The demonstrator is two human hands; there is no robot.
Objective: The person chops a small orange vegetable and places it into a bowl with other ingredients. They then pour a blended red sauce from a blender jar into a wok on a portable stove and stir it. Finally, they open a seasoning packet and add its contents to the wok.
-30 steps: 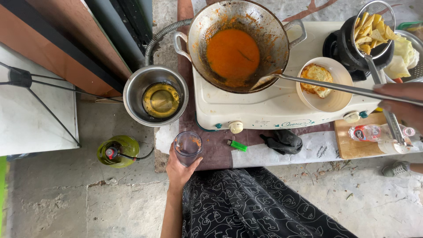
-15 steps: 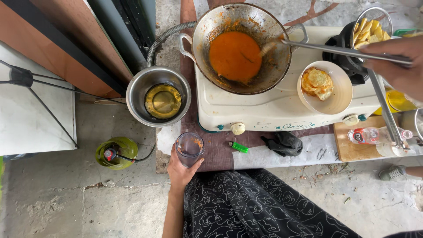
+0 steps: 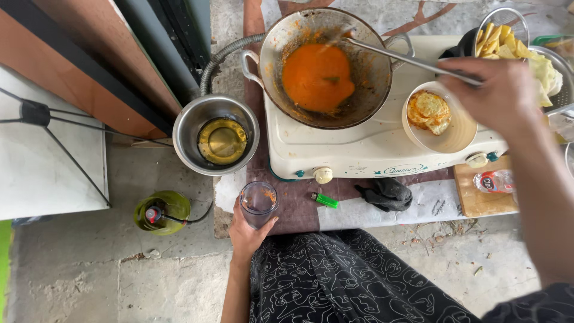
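Observation:
My left hand (image 3: 248, 235) grips a clear glass (image 3: 258, 203) with orange smears, held low by the table's front edge. My right hand (image 3: 499, 96) is closed on the long metal handle of a spatula (image 3: 406, 60), whose tip rests at the far rim of a wok (image 3: 323, 66). Inside the wok lies a pool of orange sauce (image 3: 317, 76). The wok stands on a white gas stove (image 3: 382, 140). A cream bowl (image 3: 439, 119) with fried pieces sits on the stove right under my right hand.
A steel pot (image 3: 216, 134) with yellowish oil stands left of the stove. A green lighter (image 3: 326, 200) and a black cloth (image 3: 387, 194) lie in front. A strainer of yellow strips (image 3: 499, 36) is at the back right. A green gas canister (image 3: 160, 212) sits on the floor.
My right hand has swung the spatula from the wok's near right side to its far rim and moved left, closer over the bowl. The left hand with the glass has stayed put.

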